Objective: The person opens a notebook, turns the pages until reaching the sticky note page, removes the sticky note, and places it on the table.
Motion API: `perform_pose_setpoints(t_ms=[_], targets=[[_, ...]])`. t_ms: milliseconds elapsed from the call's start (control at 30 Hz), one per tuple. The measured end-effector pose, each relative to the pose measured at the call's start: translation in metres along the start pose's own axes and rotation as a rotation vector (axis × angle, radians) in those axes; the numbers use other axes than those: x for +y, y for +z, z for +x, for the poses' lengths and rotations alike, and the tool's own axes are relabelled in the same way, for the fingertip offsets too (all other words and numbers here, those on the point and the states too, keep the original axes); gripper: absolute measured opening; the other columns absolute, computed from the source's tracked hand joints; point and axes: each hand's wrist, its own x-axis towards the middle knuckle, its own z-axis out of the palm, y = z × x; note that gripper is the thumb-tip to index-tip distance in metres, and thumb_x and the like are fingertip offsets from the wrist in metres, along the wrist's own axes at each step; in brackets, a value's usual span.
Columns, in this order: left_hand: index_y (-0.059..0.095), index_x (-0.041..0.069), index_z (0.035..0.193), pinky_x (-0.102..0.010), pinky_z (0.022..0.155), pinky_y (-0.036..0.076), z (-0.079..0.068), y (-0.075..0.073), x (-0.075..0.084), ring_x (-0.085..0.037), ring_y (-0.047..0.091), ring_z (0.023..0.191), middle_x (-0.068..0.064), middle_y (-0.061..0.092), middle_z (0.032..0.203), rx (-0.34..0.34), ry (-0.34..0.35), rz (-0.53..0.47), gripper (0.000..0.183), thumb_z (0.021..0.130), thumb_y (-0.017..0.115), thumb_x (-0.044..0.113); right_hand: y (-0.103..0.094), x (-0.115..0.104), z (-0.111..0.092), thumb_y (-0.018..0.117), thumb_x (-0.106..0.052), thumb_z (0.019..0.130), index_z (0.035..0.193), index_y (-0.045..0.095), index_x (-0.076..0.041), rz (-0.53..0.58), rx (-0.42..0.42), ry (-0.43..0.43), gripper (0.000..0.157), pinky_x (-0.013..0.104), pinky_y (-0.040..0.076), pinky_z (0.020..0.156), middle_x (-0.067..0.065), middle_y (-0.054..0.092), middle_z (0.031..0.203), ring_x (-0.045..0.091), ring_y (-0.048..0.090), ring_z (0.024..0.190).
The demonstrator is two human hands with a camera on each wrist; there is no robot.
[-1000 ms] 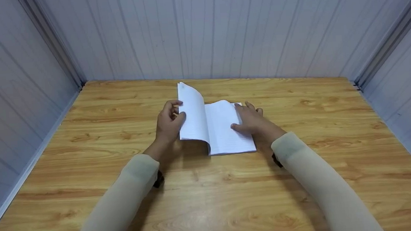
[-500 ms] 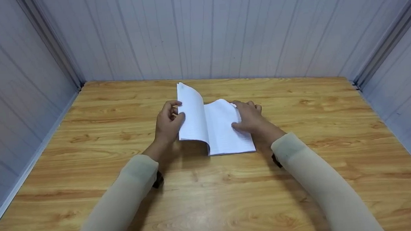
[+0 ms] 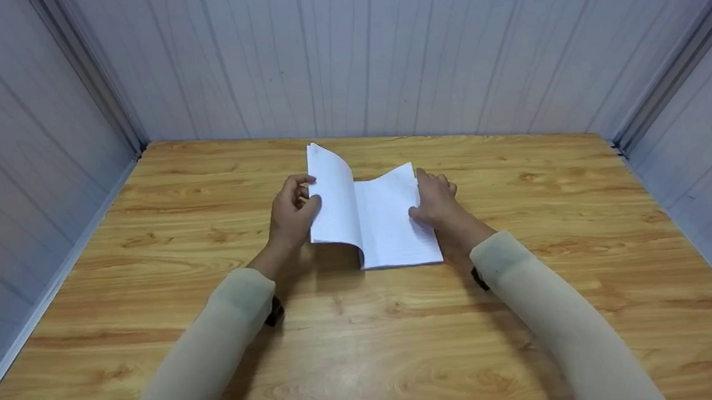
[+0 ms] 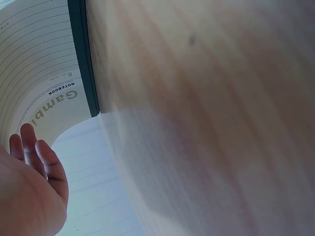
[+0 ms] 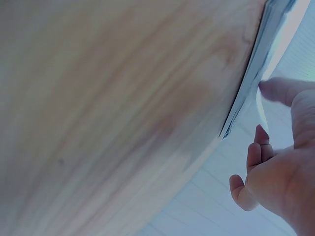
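Observation:
An open white-paged notebook (image 3: 395, 241) lies on the wooden table in the head view. My left hand (image 3: 293, 213) holds its left-side pages (image 3: 332, 195) raised and curved, thumb on the near face, fingers behind the outer edge. At the right side, my right hand (image 3: 437, 200) pinches the edge of a page, whose top corner (image 3: 406, 171) stands up. In the left wrist view, ruled paper printed "NOTEBOOK" (image 4: 39, 59) shows beside a dark cover edge (image 4: 84, 59). The right wrist view shows my thumb (image 5: 280, 91) at the page edge, other fingers loosely bent below.
The wood-grain table (image 3: 356, 354) stretches around the notebook on every side. Pale panel walls (image 3: 342, 46) close off the back and both sides. Light sleeves (image 3: 205, 355) cover both forearms, with a dark band (image 3: 274, 311) at the wrist.
My right hand has slid from lying over the right page to its outer edge, and that page's top corner has risen. My left hand and its raised pages have stayed put.

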Motion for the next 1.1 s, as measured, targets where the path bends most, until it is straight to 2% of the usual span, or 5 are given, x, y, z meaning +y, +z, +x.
perform_pose_setpoints(t_ms=[300,567,767,933,1100], targets=[[0.059,0.013,0.115,-0.026,0.06,0.037,-0.001,0.001,0.0,-0.015,0.043,0.068,-0.001,0.049,0.082,-0.002,-0.008,-0.009,0.029,0.086,0.056,0.012,-0.001,0.0,-0.007,0.056,-0.018,0.091,0.115,0.056,-0.009,-0.003,0.166,-0.104,0.025,0.05,0.027,0.094,0.01,0.066,0.085,0.027,0.057,0.08],[0.059,0.009,0.118,-0.026,0.061,0.037,-0.001,0.0,0.001,-0.013,0.041,0.067,-0.001,0.047,0.082,-0.009,-0.008,-0.031,0.03,0.088,0.054,0.009,-0.001,-0.001,-0.011,0.055,-0.036,0.092,0.104,0.061,-0.013,0.057,0.27,-0.402,0.027,0.048,0.039,0.085,0.004,0.066,0.063,0.018,0.059,0.058],[0.057,0.002,0.119,-0.025,0.062,0.038,-0.01,-0.005,0.026,-0.012,0.043,0.068,-0.003,0.048,0.083,-0.037,-0.019,-0.029,0.031,0.089,0.053,0.006,0.001,-0.003,-0.01,0.049,-0.032,0.092,0.12,0.061,-0.018,0.112,0.167,-0.573,0.034,0.052,0.039,0.088,0.001,0.07,0.068,0.015,0.058,0.059],[0.056,0.0,0.119,-0.024,0.063,0.039,-0.016,-0.006,0.038,-0.011,0.043,0.068,-0.003,0.048,0.082,-0.041,-0.022,-0.025,0.032,0.088,0.052,0.005,0.002,-0.004,-0.011,0.056,-0.032,0.086,0.135,0.051,-0.026,0.099,0.018,-0.58,0.049,0.051,0.031,0.093,-0.001,0.073,0.088,0.016,0.066,0.084],[0.056,0.0,0.118,-0.025,0.064,0.04,-0.016,-0.005,0.037,-0.012,0.044,0.07,-0.004,0.049,0.083,-0.041,-0.034,-0.036,0.032,0.087,0.052,0.006,0.001,-0.005,-0.014,0.06,-0.041,0.085,0.141,0.044,-0.03,0.095,-0.094,-0.571,0.059,0.053,0.028,0.097,0.003,0.071,0.107,0.024,0.06,0.106]])
